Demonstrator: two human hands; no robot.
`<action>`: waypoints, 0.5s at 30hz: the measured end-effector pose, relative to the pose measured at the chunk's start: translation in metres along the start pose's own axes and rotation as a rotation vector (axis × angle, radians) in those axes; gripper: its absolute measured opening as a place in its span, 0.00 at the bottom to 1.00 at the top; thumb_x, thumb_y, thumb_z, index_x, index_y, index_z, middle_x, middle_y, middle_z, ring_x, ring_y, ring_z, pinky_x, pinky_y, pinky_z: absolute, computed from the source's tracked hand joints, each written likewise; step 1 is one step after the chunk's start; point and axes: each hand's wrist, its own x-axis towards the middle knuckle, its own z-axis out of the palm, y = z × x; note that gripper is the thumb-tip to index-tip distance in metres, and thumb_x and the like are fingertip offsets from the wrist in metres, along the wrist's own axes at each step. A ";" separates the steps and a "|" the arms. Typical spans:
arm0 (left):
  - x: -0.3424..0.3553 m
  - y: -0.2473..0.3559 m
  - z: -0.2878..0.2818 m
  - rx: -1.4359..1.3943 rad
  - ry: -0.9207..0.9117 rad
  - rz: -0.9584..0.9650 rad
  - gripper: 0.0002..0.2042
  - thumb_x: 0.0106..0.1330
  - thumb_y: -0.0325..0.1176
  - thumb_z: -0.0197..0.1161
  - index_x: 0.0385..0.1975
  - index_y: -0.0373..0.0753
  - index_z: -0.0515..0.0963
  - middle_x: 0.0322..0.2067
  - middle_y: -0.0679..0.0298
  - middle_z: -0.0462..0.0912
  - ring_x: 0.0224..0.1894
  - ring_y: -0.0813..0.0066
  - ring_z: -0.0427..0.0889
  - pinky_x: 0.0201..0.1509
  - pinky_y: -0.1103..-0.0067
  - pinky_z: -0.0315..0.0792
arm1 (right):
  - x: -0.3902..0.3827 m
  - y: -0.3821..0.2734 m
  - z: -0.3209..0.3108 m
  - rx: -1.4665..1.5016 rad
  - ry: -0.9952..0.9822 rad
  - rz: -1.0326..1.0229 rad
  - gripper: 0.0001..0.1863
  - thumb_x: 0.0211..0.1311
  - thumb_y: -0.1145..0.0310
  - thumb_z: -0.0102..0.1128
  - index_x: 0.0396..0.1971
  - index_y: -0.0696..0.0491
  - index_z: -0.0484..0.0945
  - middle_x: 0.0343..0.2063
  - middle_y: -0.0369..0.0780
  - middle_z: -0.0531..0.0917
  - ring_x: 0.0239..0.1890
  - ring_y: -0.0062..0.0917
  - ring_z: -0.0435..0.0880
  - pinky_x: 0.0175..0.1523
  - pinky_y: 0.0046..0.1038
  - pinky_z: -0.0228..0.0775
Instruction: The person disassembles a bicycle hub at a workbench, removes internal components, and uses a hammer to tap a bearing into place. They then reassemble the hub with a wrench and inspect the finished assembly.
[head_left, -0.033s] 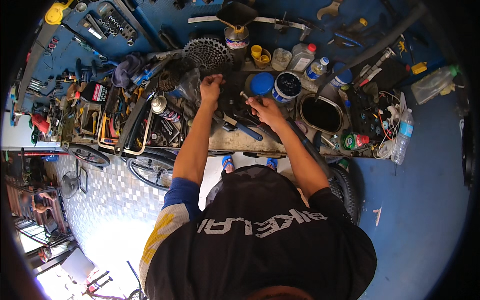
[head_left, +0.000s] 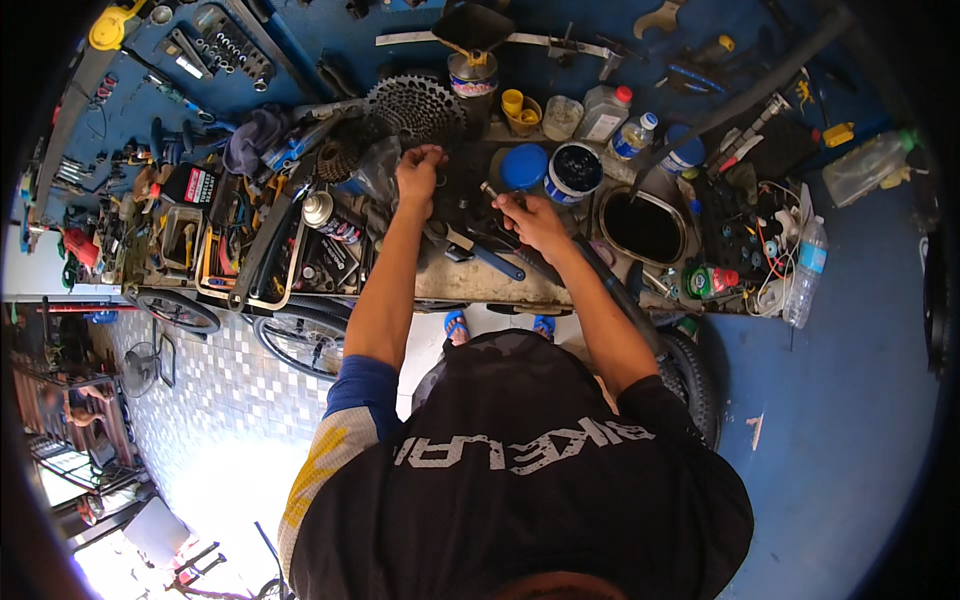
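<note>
My left hand [head_left: 419, 174] is closed, fingertips bunched, beside a crumpled clear plastic bag [head_left: 378, 166] and below a large cassette [head_left: 415, 105]; what it holds I cannot make out. My right hand [head_left: 525, 215] grips a small silver metal part, like a bolt [head_left: 489, 190], between thumb and fingers. Near it are a blue lid [head_left: 523, 166] and an open tub of dark grease [head_left: 572, 173]. A blue-handled tool [head_left: 498, 262] lies on the worn bench [head_left: 470, 290] between my forearms.
Tool trays [head_left: 250, 260] crowd the left bench. An oval basin of dark liquid [head_left: 641, 225], bottles and cables are on the right. Tools hang on the blue wall [head_left: 330, 30]. Bicycle wheels [head_left: 300, 345] stand under the bench. Another person [head_left: 85, 410] is at the far left.
My left hand has shifted very slightly to the left. My right hand and the objects on the bench look unchanged.
</note>
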 end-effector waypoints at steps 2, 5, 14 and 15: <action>-0.005 0.024 0.001 -0.174 -0.066 -0.071 0.05 0.73 0.32 0.67 0.43 0.40 0.79 0.40 0.64 0.84 0.45 0.66 0.86 0.50 0.67 0.81 | -0.005 0.000 -0.005 0.022 0.014 0.001 0.23 0.76 0.45 0.62 0.49 0.52 0.85 0.26 0.28 0.76 0.19 0.09 0.62 0.24 0.18 0.51; -0.022 0.051 -0.008 -0.164 -0.095 -0.154 0.08 0.72 0.38 0.68 0.40 0.42 0.80 0.37 0.63 0.83 0.37 0.68 0.84 0.41 0.67 0.80 | -0.012 -0.004 -0.005 0.032 -0.001 -0.031 0.22 0.76 0.46 0.62 0.51 0.51 0.85 0.27 0.28 0.77 0.21 0.09 0.62 0.25 0.17 0.51; -0.088 0.060 0.014 0.227 -0.506 -0.125 0.21 0.76 0.54 0.65 0.44 0.38 0.79 0.26 0.64 0.82 0.27 0.79 0.77 0.31 0.80 0.73 | -0.009 -0.026 0.002 -0.096 -0.029 -0.434 0.19 0.71 0.58 0.71 0.46 0.59 0.81 0.31 0.35 0.85 0.37 0.19 0.84 0.41 0.27 0.77; -0.090 0.058 0.010 0.220 -0.500 -0.140 0.21 0.75 0.53 0.66 0.45 0.37 0.79 0.27 0.64 0.82 0.28 0.78 0.78 0.32 0.79 0.74 | -0.011 -0.031 0.002 -0.116 0.003 -0.434 0.18 0.71 0.58 0.71 0.45 0.59 0.80 0.31 0.35 0.85 0.36 0.19 0.84 0.41 0.27 0.77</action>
